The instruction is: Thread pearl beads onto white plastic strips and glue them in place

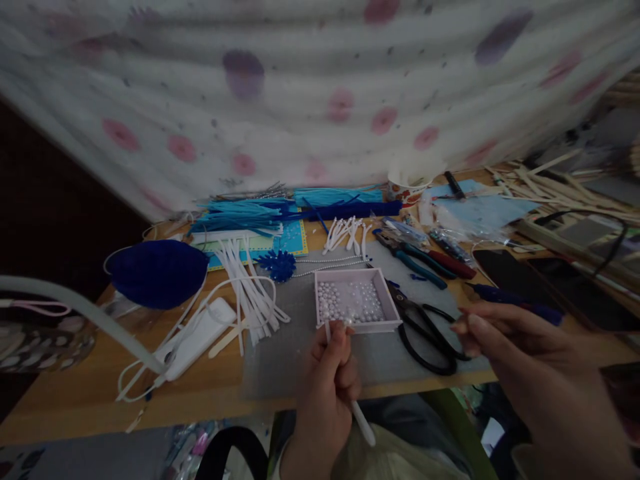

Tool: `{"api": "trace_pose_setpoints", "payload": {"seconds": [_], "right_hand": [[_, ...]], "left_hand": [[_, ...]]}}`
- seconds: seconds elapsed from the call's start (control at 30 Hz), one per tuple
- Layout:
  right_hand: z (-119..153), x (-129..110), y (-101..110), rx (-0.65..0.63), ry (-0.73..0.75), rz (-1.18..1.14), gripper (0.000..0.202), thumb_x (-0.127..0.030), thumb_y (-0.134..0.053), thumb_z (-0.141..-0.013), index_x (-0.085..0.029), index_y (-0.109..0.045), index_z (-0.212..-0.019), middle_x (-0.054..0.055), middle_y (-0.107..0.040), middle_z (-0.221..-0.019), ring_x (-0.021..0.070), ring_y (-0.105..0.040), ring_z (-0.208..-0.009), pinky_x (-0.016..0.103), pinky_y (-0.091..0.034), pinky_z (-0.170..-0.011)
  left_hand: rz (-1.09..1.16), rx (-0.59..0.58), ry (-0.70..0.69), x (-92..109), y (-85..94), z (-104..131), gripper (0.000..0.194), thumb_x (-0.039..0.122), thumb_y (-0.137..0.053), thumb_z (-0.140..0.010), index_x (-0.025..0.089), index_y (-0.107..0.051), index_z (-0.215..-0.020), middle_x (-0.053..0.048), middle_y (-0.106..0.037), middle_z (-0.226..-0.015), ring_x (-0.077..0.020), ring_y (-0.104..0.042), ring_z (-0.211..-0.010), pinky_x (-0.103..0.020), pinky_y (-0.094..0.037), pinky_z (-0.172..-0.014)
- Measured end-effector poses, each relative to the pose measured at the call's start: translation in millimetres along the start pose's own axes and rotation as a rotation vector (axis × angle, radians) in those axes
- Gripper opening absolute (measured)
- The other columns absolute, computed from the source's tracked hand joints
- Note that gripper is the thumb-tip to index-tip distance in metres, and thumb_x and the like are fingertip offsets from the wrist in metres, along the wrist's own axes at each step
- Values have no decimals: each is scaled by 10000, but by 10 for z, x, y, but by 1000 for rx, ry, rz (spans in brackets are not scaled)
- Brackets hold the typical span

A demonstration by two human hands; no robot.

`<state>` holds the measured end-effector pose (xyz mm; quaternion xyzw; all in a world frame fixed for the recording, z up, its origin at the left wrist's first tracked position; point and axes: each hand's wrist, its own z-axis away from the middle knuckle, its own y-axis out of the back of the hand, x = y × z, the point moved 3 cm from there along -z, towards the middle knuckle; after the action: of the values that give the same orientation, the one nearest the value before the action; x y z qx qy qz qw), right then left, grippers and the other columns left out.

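My left hand (pixel 330 380) is closed around a thin white stick (pixel 363 425), just in front of a pale pink box (pixel 357 327) of pearly beads (pixel 350 301). The stick's upper tip shows above my thumb, and its lower end points down toward my lap. On the right, my right hand (pixel 520 353) is raised beside the black-handled scissors (pixel 427 333), its thumb and fingertips pinched together. Whatever sits between those fingertips is too small to make out. White pipe-cleaner strips (pixel 253 293) and a blue spiky flower (pixel 279 265) lie left of the box.
Pliers (pixel 420 257) lie behind the scissors. Two dark phones (pixel 585 290) rest at the right. A white power strip (pixel 200 337), a lamp arm (pixel 100 313) and a dark blue round object (pixel 157 273) stand left. Blue pipe cleaners (pixel 240 217) and a paper cup (pixel 407 189) are at the back.
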<state>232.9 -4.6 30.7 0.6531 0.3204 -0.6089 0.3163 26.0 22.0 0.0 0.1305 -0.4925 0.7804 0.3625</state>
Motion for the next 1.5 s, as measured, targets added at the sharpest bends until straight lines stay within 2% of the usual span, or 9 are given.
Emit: {"api": "trace_pose_setpoints", "payload": {"seconds": [0.13,0.3,0.47,0.6,0.8,0.93,1.17,1.4,1.5], "right_hand": [[15,36,-350,-346,1,-87,306,-508,-817,-782,-216,-821,-877,-15,-614,-516,97,-470,-398,216,-370,-379],[-12,143,-632,-578,-9,-23,375,-512,-897,-674,-197,-711,-592,-29,-580,-443,107,-482,-403,231,-368,-414],[-254,70,-615,-354,71,-223,590,-681,-744,-777,-229,-489,-496,-49,-464,-455,116,-440,-467,254,-390,-490],[-302,-119,-470,-313,57,-477,688,-667,-708,-811,-240,-299,-460,-102,-231,-365,88,-299,-376,265,-446,-527],[-150,31,-246,-279,-21,-580,449,-480,-988,-531,-209,-630,-531,-18,-644,-506,109,-559,-447,239,-502,-489],[-84,280,-229,-286,-35,-572,313,-402,-967,-616,-215,-716,-618,22,-752,-615,120,-600,-448,264,-536,-505],[7,187,-302,-328,-12,-594,340,-482,-890,-707,-197,-707,-669,11,-655,-534,139,-576,-463,253,-461,-464],[3,179,-328,-291,21,-598,638,-607,-701,-859,-250,-410,-417,-58,-327,-308,128,-410,-353,314,-465,-495],[-58,247,-261,-196,89,-469,672,-671,-735,-806,-248,-443,-373,1,-515,-362,173,-590,-470,356,-566,-610]], "left_hand": [[-48,-92,19,24,-51,26,506,457,-983,-590,150,-607,-733,150,-386,-495,6,-178,-391,-95,-188,-334],[-111,-212,-18,8,-78,110,483,486,-944,-663,177,-576,-709,152,-314,-479,-9,-122,-399,-112,-169,-350],[-213,-399,12,-77,-20,184,511,569,-889,-704,180,-560,-658,140,-294,-470,-7,-117,-366,-143,-156,-344],[-316,-321,-33,-5,3,122,527,593,-875,-714,170,-562,-687,140,-309,-474,-15,-146,-400,-142,-172,-386],[-358,-258,-181,84,-96,27,494,590,-838,-764,177,-567,-779,128,-376,-514,-31,-173,-428,-144,-167,-400],[-379,-276,-225,38,-171,60,488,605,-811,-786,181,-570,-794,125,-373,-523,-33,-171,-427,-146,-177,-403],[-369,-324,-246,-9,-272,111,468,592,-800,-805,192,-558,-781,126,-365,-517,-41,-159,-427,-156,-169,-401],[-606,-256,-437,-74,-410,349,455,640,-713,-851,196,-640,-787,62,-437,-600,-100,-326,-514,-216,-284,-495],[-728,-124,-593,-78,-430,494,273,499,-741,-892,229,-724,-864,-14,-604,-706,-178,-500,-667,-265,-384,-658]]}}
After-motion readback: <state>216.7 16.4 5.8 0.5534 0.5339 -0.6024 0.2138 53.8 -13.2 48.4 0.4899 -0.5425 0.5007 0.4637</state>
